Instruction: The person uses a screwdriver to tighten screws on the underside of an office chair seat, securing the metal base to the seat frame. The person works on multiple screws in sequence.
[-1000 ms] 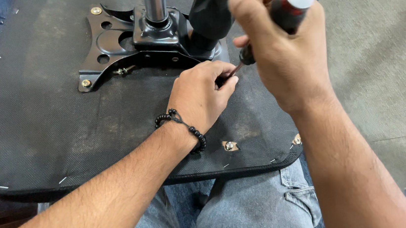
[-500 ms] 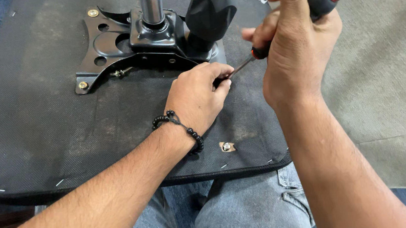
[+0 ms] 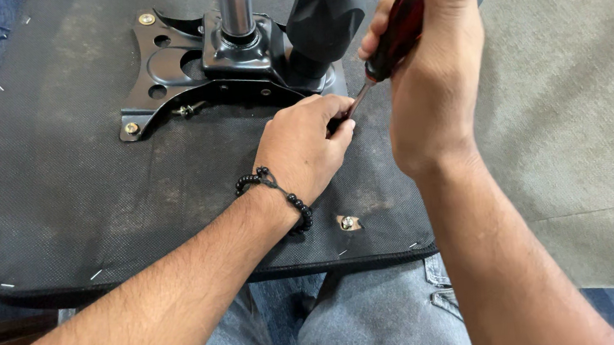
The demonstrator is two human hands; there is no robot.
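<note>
An upturned chair seat, covered in dark fabric, lies across my lap. A black metal mounting plate with a chrome column and a black knob is fixed to it. My right hand grips a red and black screwdriver, its shaft slanting down to the left. My left hand, with a black bead bracelet at the wrist, rests on the fabric and pinches around the screwdriver's tip. What lies under the tip is hidden by the fingers.
A bolt head shows through a hole in the fabric near the seat's front edge. Brass bolts sit in the plate's corners. Staples dot the seat's rim. A beige cushion surface lies to the right. My jeans are below.
My right hand has shifted the screwdriver handle up and to the right, so the shaft is steeper. My left hand stays at the tip. The view has drifted slightly.
</note>
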